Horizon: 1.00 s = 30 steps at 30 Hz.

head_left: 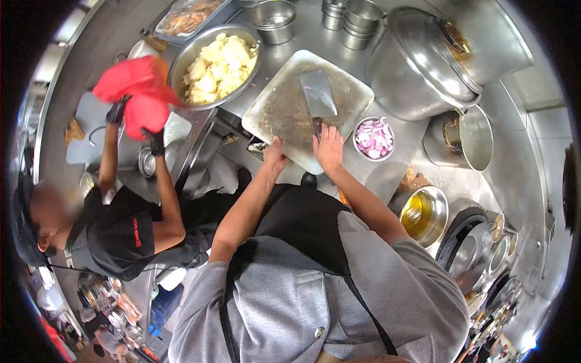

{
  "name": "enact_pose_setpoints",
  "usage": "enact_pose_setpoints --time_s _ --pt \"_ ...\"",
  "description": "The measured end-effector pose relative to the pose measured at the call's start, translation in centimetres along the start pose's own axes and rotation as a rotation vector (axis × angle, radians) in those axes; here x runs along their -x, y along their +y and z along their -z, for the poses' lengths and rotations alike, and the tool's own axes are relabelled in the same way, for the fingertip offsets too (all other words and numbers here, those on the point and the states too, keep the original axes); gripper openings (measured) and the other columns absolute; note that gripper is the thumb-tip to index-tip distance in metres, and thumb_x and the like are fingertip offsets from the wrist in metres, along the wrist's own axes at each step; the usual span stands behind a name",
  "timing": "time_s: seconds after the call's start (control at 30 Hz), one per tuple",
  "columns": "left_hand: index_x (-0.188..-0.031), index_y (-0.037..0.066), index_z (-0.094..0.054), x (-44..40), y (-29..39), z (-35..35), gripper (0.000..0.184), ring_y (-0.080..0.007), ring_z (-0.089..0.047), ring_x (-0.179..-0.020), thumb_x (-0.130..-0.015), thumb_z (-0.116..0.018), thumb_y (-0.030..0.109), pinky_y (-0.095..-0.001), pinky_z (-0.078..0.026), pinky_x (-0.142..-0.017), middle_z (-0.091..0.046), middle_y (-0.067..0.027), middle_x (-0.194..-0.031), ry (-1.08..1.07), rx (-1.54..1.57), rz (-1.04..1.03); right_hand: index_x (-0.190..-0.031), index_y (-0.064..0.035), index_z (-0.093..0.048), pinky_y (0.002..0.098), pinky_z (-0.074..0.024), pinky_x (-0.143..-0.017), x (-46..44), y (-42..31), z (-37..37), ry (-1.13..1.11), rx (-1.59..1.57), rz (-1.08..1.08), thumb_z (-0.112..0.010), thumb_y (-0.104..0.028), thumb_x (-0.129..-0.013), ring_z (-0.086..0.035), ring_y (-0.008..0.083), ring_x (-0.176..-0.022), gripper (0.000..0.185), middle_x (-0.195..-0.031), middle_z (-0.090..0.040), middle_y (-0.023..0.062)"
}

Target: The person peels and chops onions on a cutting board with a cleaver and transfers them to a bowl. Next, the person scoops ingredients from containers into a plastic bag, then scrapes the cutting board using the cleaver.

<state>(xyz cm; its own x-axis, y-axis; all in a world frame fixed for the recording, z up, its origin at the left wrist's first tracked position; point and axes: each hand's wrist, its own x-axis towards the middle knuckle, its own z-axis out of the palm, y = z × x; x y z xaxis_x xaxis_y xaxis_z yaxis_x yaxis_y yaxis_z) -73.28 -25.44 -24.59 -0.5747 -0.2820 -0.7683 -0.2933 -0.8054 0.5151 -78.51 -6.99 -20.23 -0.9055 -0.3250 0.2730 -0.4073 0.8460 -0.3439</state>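
Observation:
A worn cutting board (275, 109) lies on the steel counter in front of me, with a cleaver (318, 95) flat on it. The cleaver's dark handle points toward me, and my right hand (329, 147) rests over its end at the board's near edge, fingers closed around it. My left hand (273, 155) is at the board's near left edge, its fingers curled against the rim. Right of the board is a small bowl of sliced purple onions (374, 138). A large bowl of pale yellow chunks (220, 68) stands at its left.
At the left, a co-worker (124, 224) in black gloves handles a red bag (142, 94). A large steel pot (417, 66) stands at the right, near an empty pot (475, 139) and a pot of yellow oil (423, 216). Steel containers (273, 23) stand at the back.

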Motion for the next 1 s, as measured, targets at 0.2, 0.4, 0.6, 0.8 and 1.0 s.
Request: enact_pose_setpoints --time_s 0.2,0.4,0.6,0.8,1.0 --pt "-0.131 0.001 -0.057 -1.7 0.2 3.1 0.054 -0.0268 -0.070 -0.097 -0.107 -0.050 0.049 -0.0427 -0.058 -0.077 -0.071 -0.0146 -0.114 -0.330 -0.097 0.033 -0.126 -0.0037 -0.057 0.0485 -0.0477 -0.086 -2.6 -0.8 -1.2 0.073 0.064 0.034 -0.069 -0.029 -0.091 -0.059 0.0370 -0.106 0.045 -0.109 -0.058 0.0171" --pt "-0.152 0.002 -0.044 8.6 0.9 13.1 0.085 -0.0312 -0.043 -0.144 -0.100 -0.047 0.069 -0.0429 -0.037 -0.118 -0.049 -0.0200 -0.152 -0.507 -0.986 -0.191 -0.128 -0.0022 -0.059 0.0530 -0.0439 -0.094 -2.0 -4.7 1.8 0.197 -0.055 0.272 -0.075 -0.023 -0.088 -0.056 0.0399 -0.111 0.048 -0.114 -0.062 0.0187" --pt "-0.151 -0.005 -0.044 10.5 -4.1 29.2 0.092 -0.0349 -0.031 -0.152 -0.102 -0.034 0.072 -0.0420 -0.026 -0.124 -0.039 -0.0243 -0.160 -0.177 -0.906 -0.350 -0.111 -0.0020 -0.066 0.0340 -0.0518 -0.077 4.2 -14.7 -0.3 -1.092 -0.667 0.657 -0.065 -0.014 -0.097 -0.064 0.0190 -0.083 0.019 -0.091 -0.067 0.0100" --pt "-0.144 -0.006 -0.052 23.2 -6.0 39.4 0.081 -0.0363 -0.043 -0.145 -0.102 -0.047 0.063 -0.0445 -0.034 -0.118 -0.050 -0.0262 -0.151 0.434 -0.370 -0.309 -0.112 -0.0021 -0.067 0.0310 -0.0532 -0.071 12.8 -26.6 -11.8 -1.623 -0.685 1.042 -0.067 -0.021 -0.099 -0.064 0.0144 -0.074 0.023 -0.086 -0.069 0.0069" --pt "-0.082 -0.002 -0.063 30.4 -17.5 50.2 0.051 -0.0212 -0.045 -0.046 -0.097 -0.060 0.046 -0.0405 -0.032 -0.040 -0.058 -0.0143 -0.064 0.963 0.236 -0.295 -0.113 -0.0001 -0.067 0.0290 -0.0523 -0.074 25.5 -37.8 -11.3 -2.071 -0.266 1.261 -0.066 -0.023 -0.101 -0.063 0.0123 -0.079 0.026 -0.087 -0.068 0.0040"
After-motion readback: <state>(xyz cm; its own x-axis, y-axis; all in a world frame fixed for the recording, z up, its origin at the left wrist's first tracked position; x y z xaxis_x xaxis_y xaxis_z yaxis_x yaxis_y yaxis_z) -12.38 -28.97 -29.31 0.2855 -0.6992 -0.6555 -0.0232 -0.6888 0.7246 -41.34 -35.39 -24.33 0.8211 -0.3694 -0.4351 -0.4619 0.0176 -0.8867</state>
